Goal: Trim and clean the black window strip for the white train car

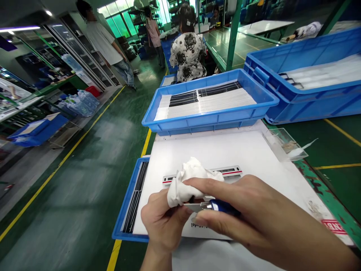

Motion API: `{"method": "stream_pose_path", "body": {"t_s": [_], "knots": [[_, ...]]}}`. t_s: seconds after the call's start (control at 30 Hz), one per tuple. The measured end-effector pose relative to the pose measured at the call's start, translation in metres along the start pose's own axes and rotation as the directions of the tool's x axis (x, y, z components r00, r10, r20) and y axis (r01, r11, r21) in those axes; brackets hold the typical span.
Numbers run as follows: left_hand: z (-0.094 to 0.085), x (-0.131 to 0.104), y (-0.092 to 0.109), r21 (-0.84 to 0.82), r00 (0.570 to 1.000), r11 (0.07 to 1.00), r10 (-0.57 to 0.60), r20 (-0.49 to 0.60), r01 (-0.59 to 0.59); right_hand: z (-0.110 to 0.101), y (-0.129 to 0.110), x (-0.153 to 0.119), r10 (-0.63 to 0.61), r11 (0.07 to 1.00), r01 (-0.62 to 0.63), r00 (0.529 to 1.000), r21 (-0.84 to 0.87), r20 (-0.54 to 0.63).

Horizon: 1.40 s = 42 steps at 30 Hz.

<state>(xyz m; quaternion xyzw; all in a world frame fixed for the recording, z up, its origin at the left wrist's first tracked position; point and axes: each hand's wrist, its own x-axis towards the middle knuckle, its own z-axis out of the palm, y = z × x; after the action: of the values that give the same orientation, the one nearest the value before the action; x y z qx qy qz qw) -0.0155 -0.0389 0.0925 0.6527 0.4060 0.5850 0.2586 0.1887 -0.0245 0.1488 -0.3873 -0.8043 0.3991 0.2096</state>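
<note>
Fingers of the left hand (162, 222) are curled tight around a crumpled white cloth (188, 180), which bunches up above the knuckles and hangs over the near end of a blade. Beside it, the right hand (248, 214) comes in from the right with its fingers closed on a blue-handled knife (222, 206); the index finger lies stretched along the top, the thumb presses from below, and the metal blade (194, 206) points left into the cloth, touching it. Both hands hover low over a white board (225, 154) that lies on the green table (338, 180). Just behind the cloth, flat on the board, rests a long narrow strip (228, 172) with a red line along one edge and dark windows; its left part is hidden by the cloth. Under the board's left edge a blue tray (124, 222) sticks out, holding dark strips. At the far end of the board stands another blue tray (208, 116) filled with rows of white and black strips, and to its right a larger blue crate (307, 94). A small clear plastic box (284, 145) sits at the board's right corner. Farther back, a person in a patterned top (187, 52) sits facing away, and another person (107, 41) stands in the aisle.
</note>
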Motion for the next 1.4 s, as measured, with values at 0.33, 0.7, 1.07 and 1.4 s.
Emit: {"method": "stream_pose_path", "body": {"t_s": [0.33, 0.7, 1.07, 1.4], "knots": [[-0.0001, 0.0009, 0.001, 0.002, 1.0, 1.0, -0.009, -0.029, 0.009, 0.0024, -0.0028, -0.0011, -0.03, 0.999, 0.029, 0.999, -0.04, -0.024], [-0.0038, -0.0045, -0.0006, 0.011, 1.0, 1.0, 0.008, -0.013, -0.008, 0.0033, -0.0041, -0.0033, -0.016, 0.999, 0.015, 1.0, -0.05, -0.013], [-0.0054, -0.0039, -0.0012, 0.057, 1.0, 0.998, 0.024, -0.013, -0.023, 0.0025, -0.0053, -0.0041, -0.007, 0.999, 0.007, 1.0, -0.052, 0.0], [-0.0087, -0.0071, -0.0045, 0.028, 0.999, 0.998, 0.051, -0.006, -0.051, 0.0035, -0.0047, -0.001, -0.02, 1.0, 0.02, 1.0, -0.022, 0.003]]}}
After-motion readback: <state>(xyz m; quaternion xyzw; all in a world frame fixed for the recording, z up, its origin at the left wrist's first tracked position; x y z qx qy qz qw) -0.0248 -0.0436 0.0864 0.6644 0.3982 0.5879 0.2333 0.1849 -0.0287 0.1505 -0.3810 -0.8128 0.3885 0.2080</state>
